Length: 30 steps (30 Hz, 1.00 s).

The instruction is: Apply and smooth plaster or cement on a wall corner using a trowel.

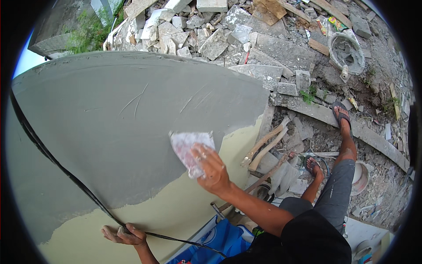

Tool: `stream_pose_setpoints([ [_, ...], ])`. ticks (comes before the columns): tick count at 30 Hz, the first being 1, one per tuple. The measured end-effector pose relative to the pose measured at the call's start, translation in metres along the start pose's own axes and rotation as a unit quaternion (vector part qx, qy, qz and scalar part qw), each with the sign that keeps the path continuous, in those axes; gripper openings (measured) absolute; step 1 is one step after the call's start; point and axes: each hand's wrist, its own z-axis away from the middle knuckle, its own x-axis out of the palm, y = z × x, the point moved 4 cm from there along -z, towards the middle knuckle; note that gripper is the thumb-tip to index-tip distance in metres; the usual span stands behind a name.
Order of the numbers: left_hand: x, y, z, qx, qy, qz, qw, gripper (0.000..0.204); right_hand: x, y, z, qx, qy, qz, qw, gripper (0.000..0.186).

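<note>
A wall with wet-looking grey plaster (110, 114) fills the left and middle, above a bare pale-yellow band (176, 207). My right hand (210, 169) is closed on a worn white sponge (187, 143) with pinkish patches, held flat against the grey plaster just above its ragged lower edge. Thin curved scratches mark the plaster higher up. At the lower left, my left hand (127, 235) rests by the yellow band with a black cable (66, 169) caught at its thumb. From there the cable runs up to the far left and down toward my body.
Broken concrete rubble (215, 44) lies beyond the wall. A mortar-smeared bucket (347, 53) stands at the upper right, another pale bucket (360, 176) near my legs. Wooden sticks (268, 145) lean beside the wall's end. A concrete edge (373, 136) crosses under my foot; blue sheeting (224, 237) lies below.
</note>
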Motion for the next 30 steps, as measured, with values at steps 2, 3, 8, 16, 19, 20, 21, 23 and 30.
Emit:
stream_pose_setpoints([
  [2,0.000,-0.004,0.006,-0.007,-0.003,-0.005,1.000,0.020,-0.007,-0.010,0.024,-0.008,-0.041,-0.019,0.999,0.051],
  [3,0.001,-0.007,0.007,-0.014,-0.011,-0.010,1.000,0.021,-0.010,-0.008,0.030,-0.012,-0.086,-0.039,0.995,0.050],
  [8,-0.002,0.002,0.004,-0.022,-0.016,-0.014,1.000,0.020,-0.087,0.122,-0.017,0.356,0.100,0.019,0.929,0.021],
  [16,-0.003,0.005,0.000,-0.023,-0.020,-0.006,1.000,0.016,-0.084,0.111,-0.125,0.269,0.110,0.076,0.954,0.019],
  [19,-0.003,0.005,-0.002,-0.024,-0.018,-0.002,1.000,0.015,-0.054,0.014,-0.115,0.184,0.055,0.014,0.981,0.038],
  [20,-0.005,0.004,-0.001,-0.024,-0.020,-0.004,1.000,0.015,-0.040,-0.009,-0.105,0.138,0.040,0.007,0.990,0.043],
  [21,-0.004,0.005,-0.001,-0.024,-0.019,-0.004,1.000,0.015,-0.028,-0.030,-0.095,0.089,0.027,0.003,0.996,0.049],
  [23,-0.002,0.004,0.000,-0.025,-0.010,0.000,1.000,0.016,-0.011,-0.068,-0.068,0.004,-0.004,0.001,1.000,0.052],
  [30,-0.004,-0.006,0.010,-0.052,-0.023,-0.004,0.998,0.016,-0.039,-0.041,-0.048,0.230,-0.045,-0.065,0.970,0.032],
])
